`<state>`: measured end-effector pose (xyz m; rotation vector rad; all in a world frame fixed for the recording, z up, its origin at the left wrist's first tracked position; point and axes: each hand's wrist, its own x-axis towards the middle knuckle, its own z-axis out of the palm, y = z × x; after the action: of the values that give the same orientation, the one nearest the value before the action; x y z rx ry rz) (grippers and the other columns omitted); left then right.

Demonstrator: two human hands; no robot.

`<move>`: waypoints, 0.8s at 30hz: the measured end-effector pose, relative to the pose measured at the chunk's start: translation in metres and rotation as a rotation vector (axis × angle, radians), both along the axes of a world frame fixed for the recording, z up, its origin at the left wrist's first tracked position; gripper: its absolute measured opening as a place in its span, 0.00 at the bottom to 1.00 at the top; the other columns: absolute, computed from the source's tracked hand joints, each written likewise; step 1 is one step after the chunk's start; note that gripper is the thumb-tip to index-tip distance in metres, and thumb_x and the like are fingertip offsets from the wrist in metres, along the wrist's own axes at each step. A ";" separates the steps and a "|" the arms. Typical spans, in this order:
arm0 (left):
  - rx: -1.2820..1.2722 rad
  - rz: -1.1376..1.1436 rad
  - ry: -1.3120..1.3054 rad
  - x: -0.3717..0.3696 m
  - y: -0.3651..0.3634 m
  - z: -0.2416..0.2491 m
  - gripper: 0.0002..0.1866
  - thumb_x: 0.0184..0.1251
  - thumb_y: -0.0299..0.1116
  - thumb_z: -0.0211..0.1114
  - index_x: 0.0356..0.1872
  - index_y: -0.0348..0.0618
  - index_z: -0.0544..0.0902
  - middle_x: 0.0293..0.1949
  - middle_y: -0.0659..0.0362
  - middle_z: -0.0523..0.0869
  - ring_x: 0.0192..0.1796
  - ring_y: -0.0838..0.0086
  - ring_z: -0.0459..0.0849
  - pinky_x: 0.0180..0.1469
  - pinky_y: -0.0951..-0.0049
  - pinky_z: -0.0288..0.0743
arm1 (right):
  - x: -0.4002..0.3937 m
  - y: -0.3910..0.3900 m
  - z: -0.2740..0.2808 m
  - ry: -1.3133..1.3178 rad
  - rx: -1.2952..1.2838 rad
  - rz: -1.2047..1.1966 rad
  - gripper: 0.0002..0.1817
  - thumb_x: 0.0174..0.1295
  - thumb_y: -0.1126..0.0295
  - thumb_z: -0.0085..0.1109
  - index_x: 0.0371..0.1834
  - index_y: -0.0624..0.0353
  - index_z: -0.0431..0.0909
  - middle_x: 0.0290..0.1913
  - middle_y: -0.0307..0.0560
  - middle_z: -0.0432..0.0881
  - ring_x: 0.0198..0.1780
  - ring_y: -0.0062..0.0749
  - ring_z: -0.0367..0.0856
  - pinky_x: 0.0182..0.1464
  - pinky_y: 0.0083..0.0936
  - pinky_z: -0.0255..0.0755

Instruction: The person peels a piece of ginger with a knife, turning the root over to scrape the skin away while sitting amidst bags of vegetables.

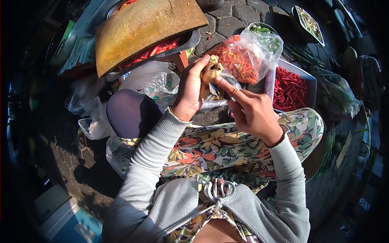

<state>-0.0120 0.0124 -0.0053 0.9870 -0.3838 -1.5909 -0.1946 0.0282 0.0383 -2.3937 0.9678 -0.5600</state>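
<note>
A knobbly pale-brown piece of ginger (212,69) is held up in the middle of the view. My left hand (190,87) is wrapped round it from the left, thumb upward. From the right, my right hand (253,111) reaches in with its index finger stretched out, the tip touching the ginger's lower part; its other fingers are curled, and whatever they may hold is hidden. Below the ginger, a clear plastic bag (214,104) with pale pieces in it lies on the paving, partly covered by the hands.
A wooden board (150,30) rests over a tray of red chilies (160,48) at the upper left. Behind my right hand are a bag of orange-red chilies (235,56) and a white crate (310,87) of red chilies. Plastic bags (95,119) lie left of my knee.
</note>
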 end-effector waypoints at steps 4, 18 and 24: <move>0.027 0.020 0.008 -0.003 0.002 0.003 0.18 0.70 0.42 0.53 0.49 0.39 0.79 0.36 0.61 0.83 0.36 0.80 0.80 0.42 0.79 0.74 | 0.002 0.002 -0.003 -0.002 -0.006 -0.014 0.35 0.52 0.79 0.56 0.67 0.45 0.66 0.22 0.47 0.77 0.18 0.39 0.75 0.23 0.32 0.69; 0.029 0.024 0.004 -0.001 0.003 0.002 0.18 0.70 0.42 0.54 0.49 0.38 0.79 0.38 0.62 0.82 0.38 0.80 0.79 0.42 0.79 0.74 | 0.007 0.003 -0.018 -0.098 -0.112 -0.063 0.33 0.55 0.71 0.59 0.67 0.38 0.66 0.18 0.41 0.70 0.15 0.36 0.73 0.18 0.33 0.68; 0.031 0.025 0.026 -0.002 0.006 0.008 0.18 0.70 0.42 0.53 0.49 0.39 0.79 0.36 0.63 0.82 0.38 0.81 0.80 0.41 0.79 0.75 | 0.006 0.003 -0.017 -0.152 -0.041 -0.028 0.34 0.54 0.71 0.59 0.68 0.39 0.65 0.20 0.44 0.75 0.16 0.39 0.74 0.19 0.35 0.68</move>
<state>-0.0141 0.0182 0.0029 0.9899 -0.3284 -1.5896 -0.1882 0.0310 0.0214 -2.3370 0.9325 -0.7672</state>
